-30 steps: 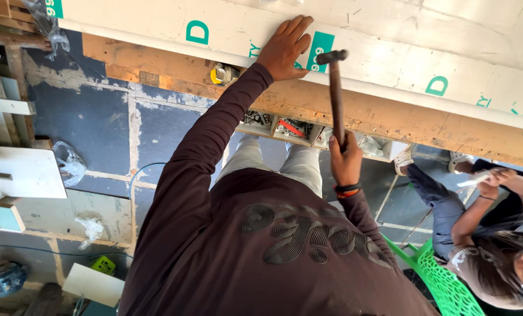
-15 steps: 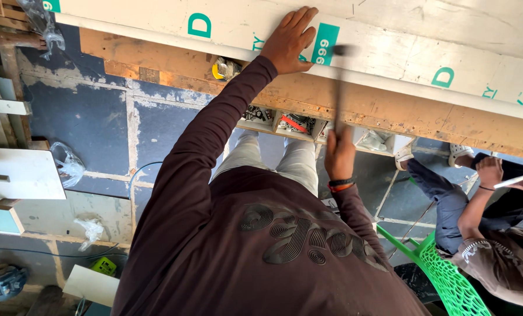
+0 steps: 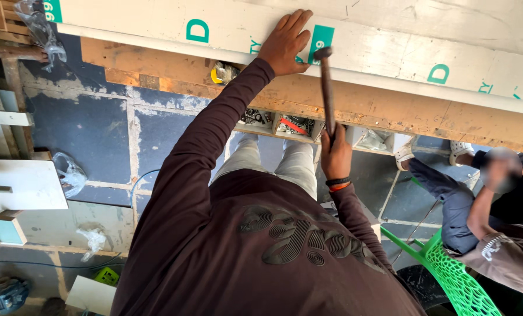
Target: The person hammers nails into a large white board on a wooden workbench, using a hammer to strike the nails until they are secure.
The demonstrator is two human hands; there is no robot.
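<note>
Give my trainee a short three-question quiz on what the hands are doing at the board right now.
1. True or false: the left hand lies flat on the white board.
2. What does the right hand hold? A) saw B) hammer C) drill
3. Where is the hammer head in relation to the left hand?

Key: 1. True. 2. B. 3. Just right of the fingers, at the board's lower edge.

Bright, even daylight, sharp view.
Soft shadows under the bench (image 3: 390,111); slight blur on the hammer (image 3: 327,88).
</note>
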